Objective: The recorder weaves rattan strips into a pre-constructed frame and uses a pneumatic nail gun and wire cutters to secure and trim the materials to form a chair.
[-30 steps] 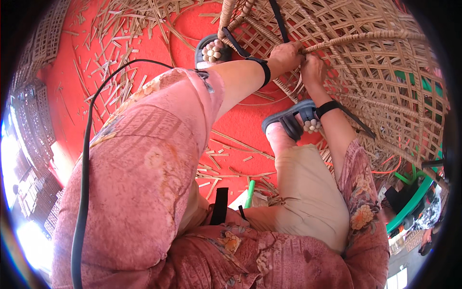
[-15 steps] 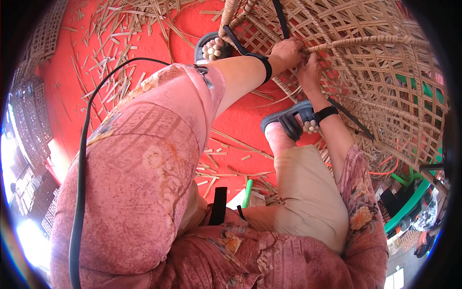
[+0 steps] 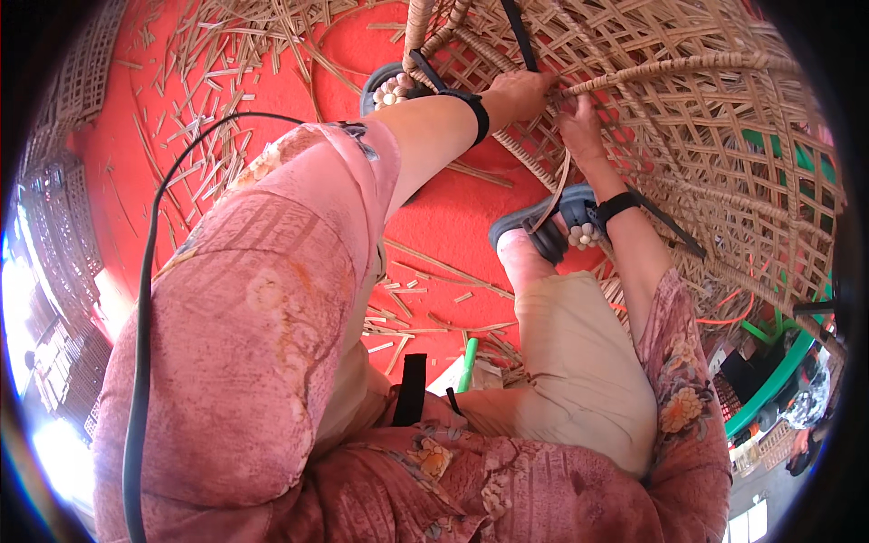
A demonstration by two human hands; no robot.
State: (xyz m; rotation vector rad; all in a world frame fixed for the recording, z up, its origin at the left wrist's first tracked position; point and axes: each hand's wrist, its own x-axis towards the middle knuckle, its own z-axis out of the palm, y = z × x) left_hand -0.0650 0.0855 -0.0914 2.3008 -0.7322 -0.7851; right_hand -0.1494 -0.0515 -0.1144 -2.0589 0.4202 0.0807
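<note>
1. The left hand (image 3: 523,90) is seen at the top of the view, its grip closed around a thick cane rib (image 3: 670,68) of a large woven basket frame (image 3: 724,154).
2. A black wristband (image 3: 471,113) is worn on the left forearm, just behind that hand.
3. The right hand (image 3: 579,127) is placed just beside and below the left one, its fingers pressed together on a thin cane strip (image 3: 554,195) at the weave; exactly how the strip is pinched cannot be told.
4. The strip is seen hanging down from the right hand toward the right sandal (image 3: 552,226).
5. The basket frame is located in the upper right, resting on the red floor (image 3: 453,217) and reaching across both feet.
6. The left sandal (image 3: 394,86) is seen near the basket's lower edge, beside a bundled cane post (image 3: 418,27).
7. Cut cane scraps (image 3: 208,81) are scattered over the floor, mostly to the upper left.
8. A black cable (image 3: 140,362) is draped over the left sleeve.
9. A green tube (image 3: 467,362) is visible between the knees.
</note>
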